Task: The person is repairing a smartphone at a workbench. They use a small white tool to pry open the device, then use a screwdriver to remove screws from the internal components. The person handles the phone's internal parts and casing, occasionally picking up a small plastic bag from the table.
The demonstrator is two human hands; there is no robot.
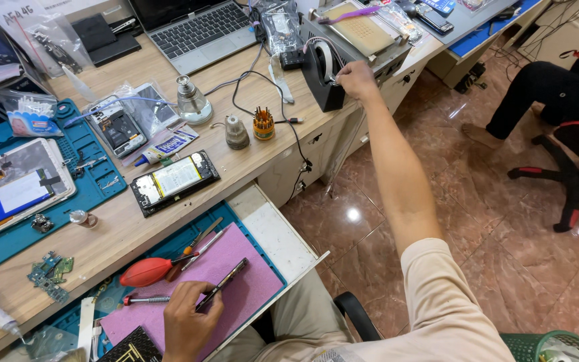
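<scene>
Two hands work at opposite ends of the bench. The left hand closes its fingers on one edge of a slim dark phone frame, which rests on a pink foam pad in the open drawer; the frame's long axis runs diagonally, from the fingers up and to the right, so this hand is much the nearer to it. The right hand, at full reach and well apart, pinches a strip of tape at a black tape dispenser on the desk's far edge. Just beside the frame lie a red rubber air blower and a screwdriver. Farther out on the wooden desk, an opened phone lies flat with its pale rectangular battery label upward, near a small tube with a blue and white label. A clear plastic bag with a blue printed card sits on the teal work mat at left. A laptop stands at the far edge, and a second person's legs show at right.
</scene>
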